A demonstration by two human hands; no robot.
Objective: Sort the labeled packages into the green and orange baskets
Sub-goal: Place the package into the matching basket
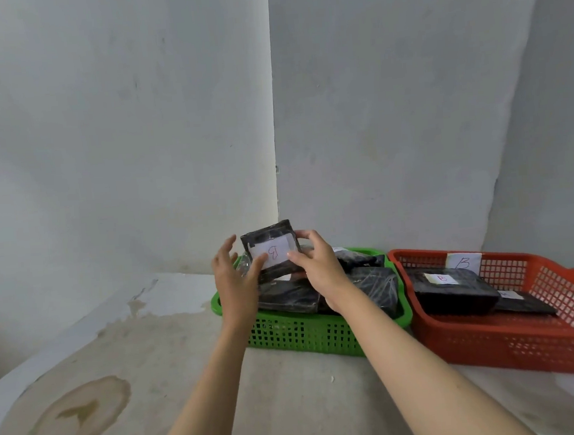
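Black plastic-wrapped package (270,251), squarish, white label reading "B", held mid-frame over green basket (308,332). Right hand (320,266) pinches its right edge; left hand (233,276) spread, thumb on label corner. Both baskets mesh plastic; orange basket (515,340) lower right, tagged "B". Stained concrete floor (120,385), grey walls.

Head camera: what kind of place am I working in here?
Probably a bare storage or utility corner: unfinished grey walls, a water-stained concrete floor, and only the green basket and orange basket set out.
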